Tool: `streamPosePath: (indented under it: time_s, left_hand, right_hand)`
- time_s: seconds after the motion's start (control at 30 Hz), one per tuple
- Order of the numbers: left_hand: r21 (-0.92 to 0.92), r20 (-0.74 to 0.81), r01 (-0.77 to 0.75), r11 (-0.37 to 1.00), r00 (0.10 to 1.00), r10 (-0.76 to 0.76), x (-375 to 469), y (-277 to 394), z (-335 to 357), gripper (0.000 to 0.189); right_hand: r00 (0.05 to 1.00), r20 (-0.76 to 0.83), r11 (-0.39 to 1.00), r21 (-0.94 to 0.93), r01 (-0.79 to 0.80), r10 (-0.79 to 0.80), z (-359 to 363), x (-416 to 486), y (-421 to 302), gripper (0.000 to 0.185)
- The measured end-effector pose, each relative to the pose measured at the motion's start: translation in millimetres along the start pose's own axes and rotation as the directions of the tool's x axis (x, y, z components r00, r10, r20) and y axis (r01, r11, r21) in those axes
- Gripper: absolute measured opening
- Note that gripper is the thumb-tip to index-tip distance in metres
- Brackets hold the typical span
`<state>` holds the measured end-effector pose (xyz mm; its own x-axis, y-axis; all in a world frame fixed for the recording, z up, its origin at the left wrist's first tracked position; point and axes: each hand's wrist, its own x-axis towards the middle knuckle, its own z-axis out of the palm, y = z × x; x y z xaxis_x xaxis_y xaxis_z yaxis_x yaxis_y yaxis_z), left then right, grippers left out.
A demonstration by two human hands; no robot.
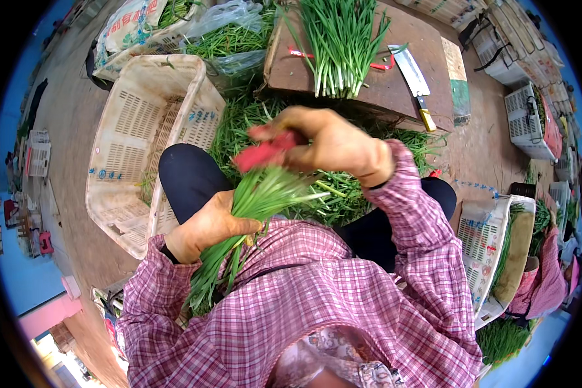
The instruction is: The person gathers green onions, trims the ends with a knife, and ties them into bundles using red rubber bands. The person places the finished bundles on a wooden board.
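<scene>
My left hand is closed around a bunch of green leafy stalks, whose pale ends point up and to the right. Just above these ends is my right hand, blurred, with red covering on some fingers; whether it grips a stalk cannot be told. Beyond it, a larger bundle of stalks lies over a red strap on a brown board. A cleaver-like knife with a yellow and black handle rests to the bundle's right.
A white plastic crate stands tilted at my left knee. Loose green trimmings cover the ground between my legs. At the upper left are plastic bags of greens. Another crate with greens stands at the right, with more crates behind.
</scene>
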<state>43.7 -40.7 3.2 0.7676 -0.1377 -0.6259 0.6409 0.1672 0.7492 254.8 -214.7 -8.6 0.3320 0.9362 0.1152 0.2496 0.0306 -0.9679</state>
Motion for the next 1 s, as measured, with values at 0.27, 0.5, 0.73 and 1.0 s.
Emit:
streamPosePath:
  time_s: [0.27, 0.5, 0.73, 1.0]
  left_hand:
    - [-0.019, 0.050, 0.019, 1.000, 0.999, -0.018, -10.5, -4.1, -7.5, 0.045]
    - [-0.072, 0.060, -0.046, 0.996, 0.997, 0.050, -5.5, 1.9, -9.0, 0.054]
    - [-0.158, -0.060, -0.143, 0.977, 0.989, 0.135, -9.0, 2.3, -10.8, 0.073]
    - [-0.113, -0.078, -0.116, 0.987, 0.991, 0.108, 8.5, -11.7, -6.2, 0.073]
  right_hand:
    - [0.902, -0.164, 0.916, 0.117, -0.384, 0.399, -58.4, -17.0, 11.5, 0.031]
    - [0.849, -0.497, 0.621, -0.727, -0.292, -0.182, -131.9, -35.7, 51.1, 0.031]
    - [0.793, -0.545, 0.893, 0.450, 0.003, 0.272, -3.7, -42.5, 43.2, 0.045]
    - [0.934, -0.247, 0.234, 0.954, 0.188, 0.258, 75.3, -10.4, 43.0, 0.072]
